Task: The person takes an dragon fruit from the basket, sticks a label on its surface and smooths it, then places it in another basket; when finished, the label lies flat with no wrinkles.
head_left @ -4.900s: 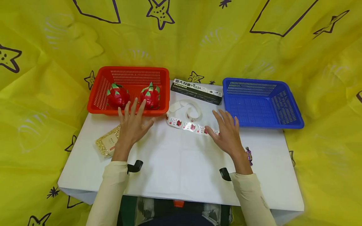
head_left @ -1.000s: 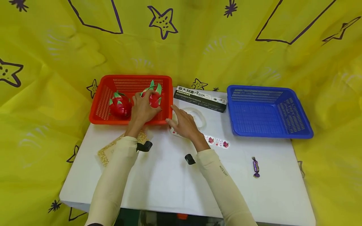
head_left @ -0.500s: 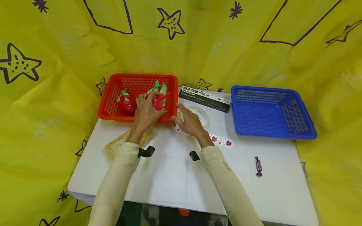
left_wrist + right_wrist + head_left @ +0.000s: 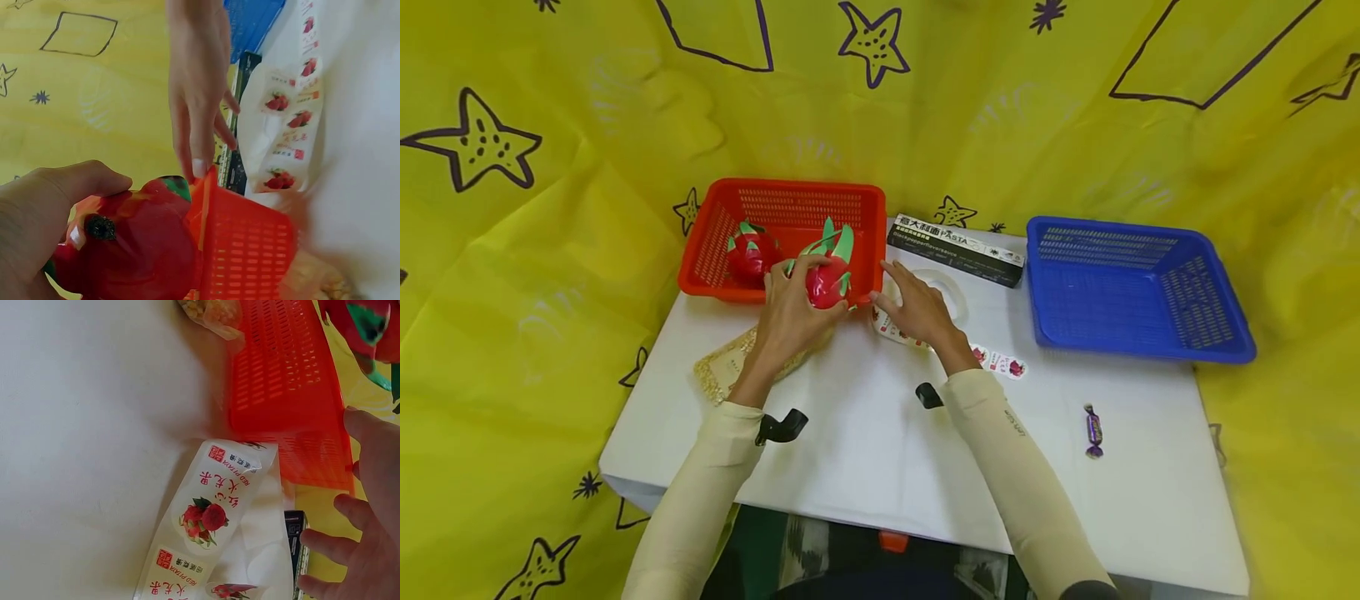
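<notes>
My left hand (image 4: 790, 312) grips a red dragon fruit (image 4: 827, 287) with green leaf tips, at the front rim of the red basket (image 4: 718, 291). In the left wrist view, thumb and fingers wrap the fruit (image 4: 144, 250), its dark stem end facing the camera. A second dragon fruit (image 4: 751, 257) sits inside the basket on the left. My right hand (image 4: 921, 312) has its fingers extended, fingertips right at the basket's right rim. Below it, a strip of dragon fruit stickers (image 4: 206, 519) lies on the table, partly hidden by that hand in the head view.
Right of the red basket lies a black and white pasta box (image 4: 955, 252), then a blue basket (image 4: 1120, 308). A bag of pale kernels (image 4: 722, 367) lies under my left forearm. One purple wrapped candy (image 4: 1093, 432) rests on the right of the white table (image 4: 857, 442).
My left hand, first spread over the table, reached into the red basket, took hold of the right dragon fruit and raised it toward the rim. My right hand moved left to the basket's edge.
</notes>
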{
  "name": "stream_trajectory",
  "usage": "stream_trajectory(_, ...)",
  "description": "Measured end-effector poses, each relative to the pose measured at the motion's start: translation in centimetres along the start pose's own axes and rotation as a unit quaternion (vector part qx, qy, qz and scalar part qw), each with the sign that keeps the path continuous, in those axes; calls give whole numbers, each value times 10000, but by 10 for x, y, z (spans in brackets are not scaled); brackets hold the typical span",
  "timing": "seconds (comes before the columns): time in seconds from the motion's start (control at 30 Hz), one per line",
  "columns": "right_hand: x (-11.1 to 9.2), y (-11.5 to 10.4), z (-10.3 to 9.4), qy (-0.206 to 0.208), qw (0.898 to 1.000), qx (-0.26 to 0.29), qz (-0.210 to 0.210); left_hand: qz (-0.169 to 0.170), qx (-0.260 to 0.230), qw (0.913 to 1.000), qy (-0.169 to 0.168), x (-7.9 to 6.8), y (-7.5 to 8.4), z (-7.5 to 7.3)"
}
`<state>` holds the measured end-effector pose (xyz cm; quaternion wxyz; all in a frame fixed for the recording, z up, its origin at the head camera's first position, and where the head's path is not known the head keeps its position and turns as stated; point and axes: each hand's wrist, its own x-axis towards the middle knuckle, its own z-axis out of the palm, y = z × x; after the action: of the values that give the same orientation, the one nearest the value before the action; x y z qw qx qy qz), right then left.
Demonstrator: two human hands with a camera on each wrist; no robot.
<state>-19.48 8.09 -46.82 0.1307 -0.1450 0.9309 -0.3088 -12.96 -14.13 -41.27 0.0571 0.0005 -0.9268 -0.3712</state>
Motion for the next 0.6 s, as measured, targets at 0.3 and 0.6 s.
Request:
stream_trajectory(0.3, -3, -2, -1, -50, 10000, -26, 73, 10, -153, 9998, -124, -29, -1, -2)
stream_trajectory(0.6, -3, -6, 0, -77, 9996, -283, 56, -109, -85, 9993, -358, -52, -7, 2)
